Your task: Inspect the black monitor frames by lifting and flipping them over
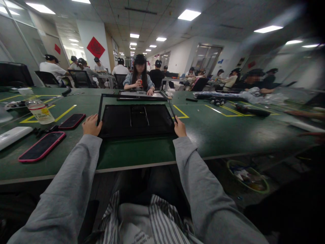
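Note:
A thin black rectangular frame (134, 97), like a monitor bezel, is tilted up over a flat black screen panel (115, 118) on the green table. My left hand (91, 125) is closed round the frame's left side, near the panel's left edge. On the opposite side, my right hand (180, 127) grips the frame's right side near the panel's right edge. The far bar of the frame stands above the panel's far edge. Bright reflected lines show on the panel's glossy middle. Whether the frame's near edge touches the panel I cannot tell.
Left on the green table (149, 149) are two phones (42, 147) (72, 121), a bottle (40, 112) and a white box-like object (14, 135). A co-worker (139, 76) sits opposite with another panel. A power-tool-like black object (251, 110) lies right; a green basket (247, 176) stands below.

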Motion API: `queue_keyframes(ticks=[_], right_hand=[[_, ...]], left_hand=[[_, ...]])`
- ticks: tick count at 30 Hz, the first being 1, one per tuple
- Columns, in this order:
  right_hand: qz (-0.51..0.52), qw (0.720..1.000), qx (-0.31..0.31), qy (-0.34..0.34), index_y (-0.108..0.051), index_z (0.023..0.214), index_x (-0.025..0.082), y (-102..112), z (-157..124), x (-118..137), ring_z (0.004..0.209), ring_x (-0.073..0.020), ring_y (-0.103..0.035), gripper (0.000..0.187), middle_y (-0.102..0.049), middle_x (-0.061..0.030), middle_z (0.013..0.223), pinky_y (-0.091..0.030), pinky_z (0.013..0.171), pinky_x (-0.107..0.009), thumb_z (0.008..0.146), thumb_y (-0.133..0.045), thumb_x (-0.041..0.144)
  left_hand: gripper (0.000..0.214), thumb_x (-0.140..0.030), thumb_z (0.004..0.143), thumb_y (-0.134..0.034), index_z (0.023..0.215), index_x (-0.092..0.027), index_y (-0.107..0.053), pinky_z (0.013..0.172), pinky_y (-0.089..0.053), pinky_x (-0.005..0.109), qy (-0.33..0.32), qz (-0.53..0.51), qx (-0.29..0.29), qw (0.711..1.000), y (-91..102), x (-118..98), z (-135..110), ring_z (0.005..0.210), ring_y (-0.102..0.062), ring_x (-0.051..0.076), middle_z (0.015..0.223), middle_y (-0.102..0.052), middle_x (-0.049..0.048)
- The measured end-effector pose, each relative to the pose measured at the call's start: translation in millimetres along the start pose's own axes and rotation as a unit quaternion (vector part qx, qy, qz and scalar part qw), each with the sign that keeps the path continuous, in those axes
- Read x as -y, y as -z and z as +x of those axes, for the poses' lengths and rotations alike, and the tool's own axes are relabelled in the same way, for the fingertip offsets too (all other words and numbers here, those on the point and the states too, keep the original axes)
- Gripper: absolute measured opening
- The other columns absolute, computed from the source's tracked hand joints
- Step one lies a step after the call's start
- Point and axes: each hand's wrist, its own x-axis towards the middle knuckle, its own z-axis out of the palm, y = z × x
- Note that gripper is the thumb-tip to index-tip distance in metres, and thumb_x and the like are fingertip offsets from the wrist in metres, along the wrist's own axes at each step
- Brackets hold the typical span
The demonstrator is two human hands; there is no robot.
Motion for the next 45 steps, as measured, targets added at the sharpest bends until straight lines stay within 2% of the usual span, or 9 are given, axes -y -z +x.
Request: queue_keyframes(ticks=[4, 7, 9, 17, 25, 33, 38, 41, 45], right_hand=[[-0.01, 0.987, -0.148, 0.059, -0.03, 0.16, 0.017, 15, 0, 15, 0.13, -0.027, -0.054, 0.061, -0.055, -0.0149, 0.145, -0.042, 0.111, -0.048, 0.099, -0.029, 0.024], [-0.02, 0.971, -0.231, 0.06, -0.016, 0.163, 0.02, 24, -3, 26, 0.133, -0.027, -0.05, 0.062, -0.052, -0.0152, 0.147, -0.039, 0.112, -0.049, 0.102, -0.022, 0.026], [-0.023, 0.967, -0.246, 0.06, -0.012, 0.164, 0.021, 26, -5, 29, 0.133, -0.0274, -0.05, 0.062, -0.053, -0.0155, 0.146, -0.038, 0.111, -0.049, 0.103, -0.021, 0.027], [-0.02, 0.988, -0.148, 0.037, -0.026, 0.161, 0.016, 18, -5, 25, 0.124, -0.0266, -0.057, 0.062, -0.058, -0.0162, 0.142, -0.042, 0.108, -0.045, 0.1, -0.026, 0.026], [-0.023, 0.999, -0.008, -0.027, -0.04, 0.156, 0.015, 6, -8, 11, 0.123, -0.0318, -0.06, 0.061, -0.063, -0.0165, 0.136, -0.045, 0.106, -0.048, 0.095, -0.037, 0.022], [-0.023, 0.997, 0.047, -0.062, -0.054, 0.146, 0.016, -2, -6, -3, 0.125, -0.0299, -0.06, 0.055, -0.066, -0.013, 0.135, -0.045, 0.109, -0.047, 0.092, -0.045, 0.02], [-0.01, 0.997, 0.049, -0.055, -0.056, 0.144, 0.015, -3, -4, -8, 0.125, -0.0283, -0.06, 0.055, -0.064, -0.012, 0.137, -0.044, 0.11, -0.046, 0.09, -0.048, 0.02], [0.002, 0.997, 0.045, -0.064, -0.057, 0.142, 0.016, -3, -4, -8, 0.125, -0.0281, -0.06, 0.054, -0.065, -0.0115, 0.136, -0.045, 0.11, -0.047, 0.089, -0.048, 0.02], [0.002, 0.997, 0.046, -0.068, -0.058, 0.141, 0.015, -3, -3, -7, 0.125, -0.0289, -0.06, 0.054, -0.065, -0.0132, 0.135, -0.044, 0.11, -0.048, 0.089, -0.047, 0.02]], left_hand=[[0.063, -0.038, 0.093, -0.047, 0.151, -0.014, -0.045, 0.121, -0.012, 0.052, -0.032, -0.054, -0.139, 0.988, 17.7, -22, -6, 0.15, -0.027, 0.032, 0.159, -0.039, 0.0171], [0.067, -0.043, 0.095, -0.044, 0.155, -0.014, -0.037, 0.122, -0.009, 0.051, -0.026, -0.071, -0.189, 0.979, 25.0, -29, -10, 0.152, -0.023, 0.032, 0.163, -0.031, 0.0174], [0.068, -0.045, 0.095, -0.043, 0.155, -0.015, -0.037, 0.122, -0.008, 0.05, -0.023, -0.067, -0.2, 0.977, 25.6, -29, -10, 0.152, -0.022, 0.031, 0.164, -0.03, 0.0167], [0.059, -0.04, 0.096, -0.04, 0.15, -0.016, -0.045, 0.121, -0.009, 0.05, -0.028, -0.027, -0.158, 0.987, 14.9, -24, -7, 0.149, -0.03, 0.029, 0.157, -0.043, 0.0156], [0.051, -0.035, 0.095, -0.041, 0.141, -0.018, -0.056, 0.115, -0.016, 0.058, -0.003, 0.031, -0.03, 0.999, -0.1, -14, -6, 0.145, -0.034, 0.03, 0.147, -0.054, 0.0153], [0.043, -0.039, 0.094, -0.046, 0.131, -0.025, -0.064, 0.111, -0.025, 0.064, 0.041, 0.075, 0.083, 0.993, -14.5, 2, -3, 0.141, -0.039, 0.033, 0.143, -0.059, 0.0127], [0.055, -0.044, 0.093, -0.048, 0.142, -0.021, -0.057, 0.103, -0.043, 0.048, 0.072, 0.068, 0.154, 0.983, -19.9, 14, 6, 0.126, -0.057, 0.033, 0.137, -0.063, 0.0152], [0.053, -0.043, 0.094, -0.046, 0.14, -0.021, -0.059, 0.099, -0.047, 0.04, 0.072, 0.063, 0.153, 0.984, -21.1, 17, 8, 0.119, -0.062, 0.031, 0.131, -0.067, 0.0126], [0.048, -0.043, 0.093, -0.048, 0.134, -0.023, -0.064, 0.097, -0.049, 0.037, 0.075, 0.064, 0.147, 0.984, -21.3, 17, 7, 0.114, -0.065, 0.029, 0.121, -0.072, 0.0096]])
